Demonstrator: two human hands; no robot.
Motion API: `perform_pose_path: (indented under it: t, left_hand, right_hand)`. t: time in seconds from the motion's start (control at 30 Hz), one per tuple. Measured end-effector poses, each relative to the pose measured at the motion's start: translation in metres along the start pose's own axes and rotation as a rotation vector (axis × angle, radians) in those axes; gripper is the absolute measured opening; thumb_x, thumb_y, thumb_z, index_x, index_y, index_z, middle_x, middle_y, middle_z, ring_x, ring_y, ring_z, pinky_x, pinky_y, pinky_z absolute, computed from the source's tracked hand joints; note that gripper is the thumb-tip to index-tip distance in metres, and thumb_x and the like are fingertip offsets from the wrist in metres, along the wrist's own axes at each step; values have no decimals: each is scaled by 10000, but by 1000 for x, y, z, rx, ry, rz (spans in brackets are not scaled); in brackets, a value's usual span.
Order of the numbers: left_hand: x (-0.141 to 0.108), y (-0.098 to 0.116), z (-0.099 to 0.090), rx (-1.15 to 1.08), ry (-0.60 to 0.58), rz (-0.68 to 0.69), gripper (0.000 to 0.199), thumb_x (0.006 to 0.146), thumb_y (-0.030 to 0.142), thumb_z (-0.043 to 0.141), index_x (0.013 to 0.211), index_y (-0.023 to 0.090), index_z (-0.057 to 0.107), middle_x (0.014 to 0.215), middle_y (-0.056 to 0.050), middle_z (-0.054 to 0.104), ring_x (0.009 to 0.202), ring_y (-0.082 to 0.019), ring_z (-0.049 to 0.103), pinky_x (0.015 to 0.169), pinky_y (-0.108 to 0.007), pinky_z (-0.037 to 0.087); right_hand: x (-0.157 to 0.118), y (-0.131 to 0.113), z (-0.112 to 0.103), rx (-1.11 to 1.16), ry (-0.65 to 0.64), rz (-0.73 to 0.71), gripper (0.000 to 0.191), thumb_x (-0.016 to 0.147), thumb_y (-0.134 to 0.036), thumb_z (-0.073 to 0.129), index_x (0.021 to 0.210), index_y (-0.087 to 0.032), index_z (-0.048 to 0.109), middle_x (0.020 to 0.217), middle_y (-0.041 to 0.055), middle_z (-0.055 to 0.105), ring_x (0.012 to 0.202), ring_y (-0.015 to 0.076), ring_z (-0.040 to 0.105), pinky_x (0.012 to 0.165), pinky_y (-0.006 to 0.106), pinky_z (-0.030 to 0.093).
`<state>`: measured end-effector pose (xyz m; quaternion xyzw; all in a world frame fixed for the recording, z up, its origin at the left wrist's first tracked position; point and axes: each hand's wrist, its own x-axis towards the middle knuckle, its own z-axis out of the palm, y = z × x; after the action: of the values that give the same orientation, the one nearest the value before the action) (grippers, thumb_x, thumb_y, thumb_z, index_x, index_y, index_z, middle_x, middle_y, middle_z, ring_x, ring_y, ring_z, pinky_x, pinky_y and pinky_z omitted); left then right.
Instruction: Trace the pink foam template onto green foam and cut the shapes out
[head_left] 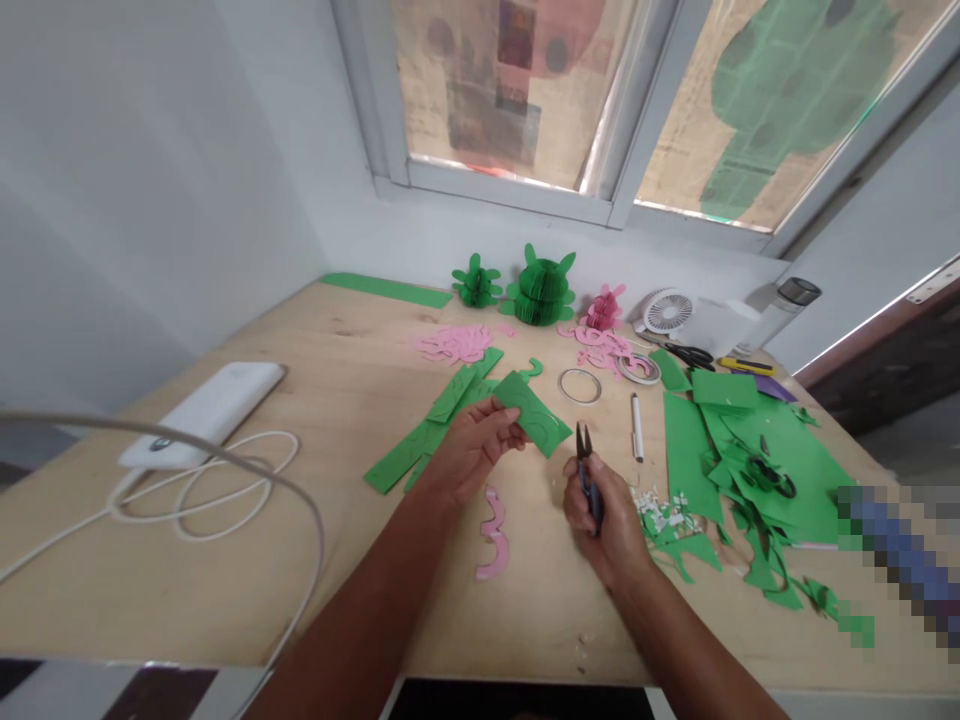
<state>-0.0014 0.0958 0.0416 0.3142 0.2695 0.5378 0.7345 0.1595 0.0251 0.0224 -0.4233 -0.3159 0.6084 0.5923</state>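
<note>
Just left of the marker [637,428], the right hand [613,508] is wrapped round some pliers [592,495], tips parted, while further left the left hand [476,442] pinches a green card [537,422] edge-wise, probably to leave most uncovered.

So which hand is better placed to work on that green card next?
Probably the right hand: it holds the plier-like tool, open beside the green card the left hand holds.
</note>
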Motion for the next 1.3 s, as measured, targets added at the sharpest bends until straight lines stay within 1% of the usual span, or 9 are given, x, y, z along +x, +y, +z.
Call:
perform_pose_path:
  t: [0.13, 0.27, 0.33, 0.47, 0.6, 0.73, 0.83, 0.97, 1.3]
  left_hand:
    - [-1, -2, 0, -9, -32, -25, 173, 692, 209, 793, 727, 142, 637, 709, -22, 704, 634, -122, 636, 639, -244, 496]
    - [-3, -7, 3, 41, -141, -88, 162, 710, 220, 778, 791, 127, 674, 767, -60, 729, 697, -157, 667, 688, -274, 503]
    - [-4, -10, 5, 46, -184, -115, 173, 710, 228, 779, 805, 123, 679, 788, -70, 736, 726, -173, 679, 711, -288, 508]
    - [-5, -15, 4, 31, -223, -157, 171, 710, 225, 780, 804, 125, 679, 800, -72, 737, 740, -183, 685, 734, -307, 511]
    - [-5, -17, 4, 27, -289, -185, 195, 695, 242, 792, 811, 123, 689, 808, -85, 737, 748, -200, 687, 721, -318, 509]
    - [-8, -17, 6, 51, -337, -203, 192, 718, 241, 763, 856, 116, 713, 827, -102, 738, 763, -203, 681, 705, -304, 501]
    - [-9, -17, 8, 71, -345, -195, 197, 710, 238, 758, 861, 117, 722, 816, -102, 738, 769, -205, 679, 672, -284, 488]
    - [-9, -19, 8, 77, -349, -197, 201, 711, 238, 753, 867, 117, 717, 771, -88, 728, 788, -213, 685, 705, -297, 499]
    - [-9, -21, 9, 112, -318, -172, 167, 706, 236, 749, 813, 115, 707, 781, -90, 731, 827, -237, 695, 762, -349, 534]
  right_hand:
    - [1, -4, 1, 5, 112, -96, 365, 734, -470, 771, 890, -169, 634, 455, -110, 362, 393, 47, 215, 388, 203, 127]
    - [3, -6, 2, -1, 167, -80, 470, 682, -438, 814, 1026, -177, 630, 465, -124, 329, 402, 53, 196, 386, 199, 110]
    - [4, -6, 2, 10, 155, -48, 453, 655, -440, 831, 959, -166, 638, 459, -128, 316, 401, 46, 187, 386, 198, 108]
    - [5, -4, 3, 31, 147, -14, 412, 593, -446, 863, 704, -177, 571, 445, -125, 307, 394, 35, 189, 379, 198, 106]
    - [5, -1, 2, 44, 183, -24, 408, 580, -438, 875, 717, -182, 589, 467, -114, 356, 400, 38, 226, 384, 192, 147]
    - [5, 3, -1, 19, 169, -15, 343, 615, -407, 858, 706, -190, 609, 495, -87, 423, 421, 61, 317, 404, 203, 223]
    - [5, 3, 1, 1, 129, -17, 295, 641, -397, 839, 712, -197, 634, 519, -61, 501, 437, 85, 389, 423, 224, 275]
    - [3, 0, 8, 25, 114, -31, 301, 605, -391, 860, 757, -201, 684, 583, -35, 601, 445, 88, 429, 420, 227, 295]
    - [3, 1, 9, 45, 143, -22, 340, 551, -392, 887, 686, -192, 647, 522, -64, 546, 421, 69, 386, 403, 214, 257]
